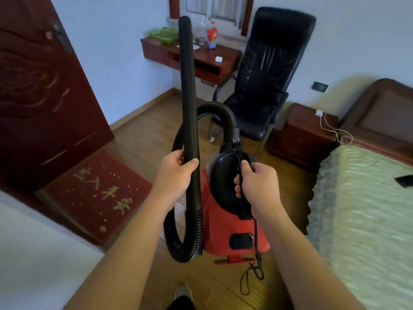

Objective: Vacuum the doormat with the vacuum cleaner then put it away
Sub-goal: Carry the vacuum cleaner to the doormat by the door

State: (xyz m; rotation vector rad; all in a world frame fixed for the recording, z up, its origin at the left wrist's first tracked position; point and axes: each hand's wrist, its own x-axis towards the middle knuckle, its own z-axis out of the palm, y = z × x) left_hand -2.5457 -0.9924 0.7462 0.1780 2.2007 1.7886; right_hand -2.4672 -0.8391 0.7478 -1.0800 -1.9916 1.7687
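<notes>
While the left hand (176,173) curls its fingers and thumb closed round a smooth, rigid black wand (188,97) that stands upright above them, the right hand (257,182) wraps its fingers round the glossy black loop handle (223,182) of the vacuum cleaner (219,227) and traps a thin black cord (257,242) against it. Below the left fingers the wand joins a ribbed, flexible hose (178,238), which sags in a wide loop, climbs behind the wand and arches over to the machine's top just beyond the right fingers. Under the right hand sits the boxy red plastic body with a dark oval panel; the cord dangles past it in loose curls. Whether the body touches the ground cannot be told.

Left of the left hand, well apart from it, a red pile doormat (98,193) with gold characters and pale specks lies flat on the brown wooden floor (145,135), at the foot of a carved dark red door (40,97). Beyond the hands stand a black leather chair (268,74) and a polished red-brown wall desk (201,59). To the right of the right hand are a matching nightstand (301,135) and a bed (368,209) with a pale, rippled cover. Walls are plain white.
</notes>
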